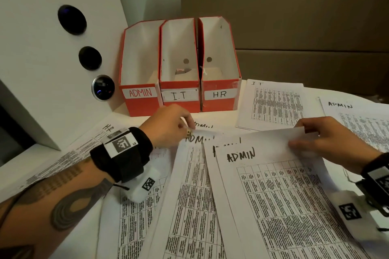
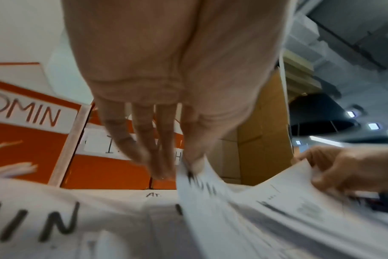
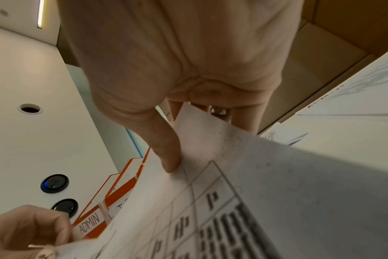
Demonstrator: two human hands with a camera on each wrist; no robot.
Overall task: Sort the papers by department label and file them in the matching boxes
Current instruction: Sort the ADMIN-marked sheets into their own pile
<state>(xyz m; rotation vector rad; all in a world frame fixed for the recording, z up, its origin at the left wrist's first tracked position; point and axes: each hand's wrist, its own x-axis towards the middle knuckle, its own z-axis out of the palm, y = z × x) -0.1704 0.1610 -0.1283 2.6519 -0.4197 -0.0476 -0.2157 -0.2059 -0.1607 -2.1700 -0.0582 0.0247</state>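
White table [image 1: 134, 118] holds many printed papers, spread out and lying over each other. Nearest is a fan of sheets marked "ADMIN". The top ADMIN sheet [image 1: 273, 185] is pinched at its far right corner by the right hand [image 1: 328, 143], thumb on top and fingers under, so the corner lifts off the pile. The left hand [image 1: 168, 126] pinches the top edge of the next ADMIN sheet [image 1: 189, 174] just beside it.

To do this step well, I think the hands should gather all the ADMIN sheets, square up the edges, and hold them together so none slips or bends.

A bit further, a sheet marked "H.R" [image 1: 69, 153] lies on the left under the arm. On the right lie an "IT" sheet [image 1: 271, 105] and another ADMIN sheet [image 1: 357, 115].

At the back stand three orange boxes, touching side by side. The labels read ADMIN box [image 1: 140, 82], "I.T" box [image 1: 180, 82] and "HR" box [image 1: 220, 82]. No papers show inside them yet.
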